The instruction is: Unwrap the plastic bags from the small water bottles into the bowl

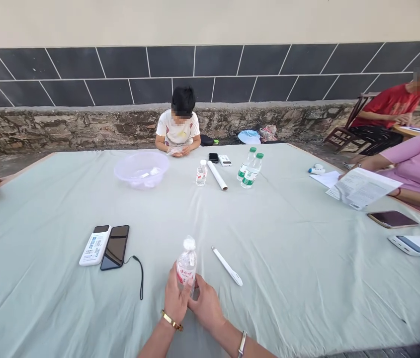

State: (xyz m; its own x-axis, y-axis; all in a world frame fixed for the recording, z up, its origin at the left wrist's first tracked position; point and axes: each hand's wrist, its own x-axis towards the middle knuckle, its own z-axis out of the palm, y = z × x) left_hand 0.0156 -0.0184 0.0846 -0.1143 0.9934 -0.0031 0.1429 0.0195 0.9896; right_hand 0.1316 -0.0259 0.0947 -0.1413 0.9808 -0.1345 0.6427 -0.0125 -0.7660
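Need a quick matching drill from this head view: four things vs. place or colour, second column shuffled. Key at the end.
Things:
1. film-covered bottle
2. phone with wrist strap
3. see-through basin
4. green-capped bottles

Place or colour:
A. pale purple
B. just right of the white roll
C. between the left hand and the right hand
D. alongside a white power bank

Pairs: 1-C, 2-D, 3-A, 4-B
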